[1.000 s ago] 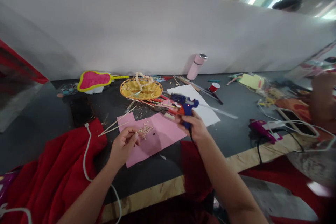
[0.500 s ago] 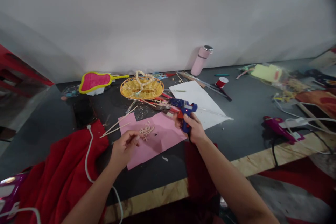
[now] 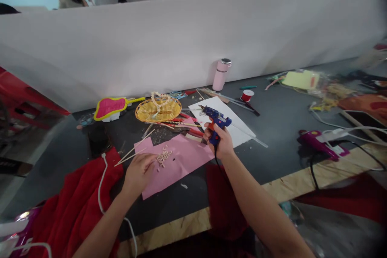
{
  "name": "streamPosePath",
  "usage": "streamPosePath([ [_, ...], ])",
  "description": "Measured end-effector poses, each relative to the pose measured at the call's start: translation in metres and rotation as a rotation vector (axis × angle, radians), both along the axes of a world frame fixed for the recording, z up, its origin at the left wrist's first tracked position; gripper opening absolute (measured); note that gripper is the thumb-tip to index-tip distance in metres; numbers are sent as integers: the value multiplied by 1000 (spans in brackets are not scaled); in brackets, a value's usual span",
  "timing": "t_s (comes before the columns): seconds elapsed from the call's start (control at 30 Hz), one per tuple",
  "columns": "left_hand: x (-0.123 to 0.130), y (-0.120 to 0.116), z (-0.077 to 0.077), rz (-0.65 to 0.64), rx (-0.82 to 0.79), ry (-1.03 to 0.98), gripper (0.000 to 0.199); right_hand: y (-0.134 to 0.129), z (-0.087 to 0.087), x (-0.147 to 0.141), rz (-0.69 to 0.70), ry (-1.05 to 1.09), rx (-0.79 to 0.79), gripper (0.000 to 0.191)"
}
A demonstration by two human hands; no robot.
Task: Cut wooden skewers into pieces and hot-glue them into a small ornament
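Gripping glue gun (image 3: pixel 216 123), right hand (image 3: pixel 222 139) raised

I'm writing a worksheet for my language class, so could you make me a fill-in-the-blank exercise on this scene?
The right hand holds a glue gun that is mostly ____.
By the left hand, small pale pieces lie on paper coloured ____.
Seen from here, the basket is to the ____ of the bottle.
The white-topped spool has sides coloured ____.

Missing words: blue; pink; left; red.
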State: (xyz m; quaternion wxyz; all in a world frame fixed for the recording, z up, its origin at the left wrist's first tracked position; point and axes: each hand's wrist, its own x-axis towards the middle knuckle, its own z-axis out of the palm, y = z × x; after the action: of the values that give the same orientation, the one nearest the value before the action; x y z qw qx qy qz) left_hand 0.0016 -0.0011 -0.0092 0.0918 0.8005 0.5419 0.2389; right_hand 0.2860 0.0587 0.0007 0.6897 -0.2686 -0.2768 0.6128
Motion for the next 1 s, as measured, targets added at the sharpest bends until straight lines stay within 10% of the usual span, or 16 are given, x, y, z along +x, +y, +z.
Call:
streamPosePath([
  [0.27,88,108,58,-181,137,229,26,17,-9,17,-300,-2,-5,18],
  [0.5,168,202,35,-77,124,469,27,32,-29,38,-526,98,-217,20],
  [0.8,202,228,7,-77,113,517,28,36,-34,35,-502,-1,-233,14],
  [1.0,192,237,42,8,150,483,32,36,-36,37,-488,-64,-235,14],
])
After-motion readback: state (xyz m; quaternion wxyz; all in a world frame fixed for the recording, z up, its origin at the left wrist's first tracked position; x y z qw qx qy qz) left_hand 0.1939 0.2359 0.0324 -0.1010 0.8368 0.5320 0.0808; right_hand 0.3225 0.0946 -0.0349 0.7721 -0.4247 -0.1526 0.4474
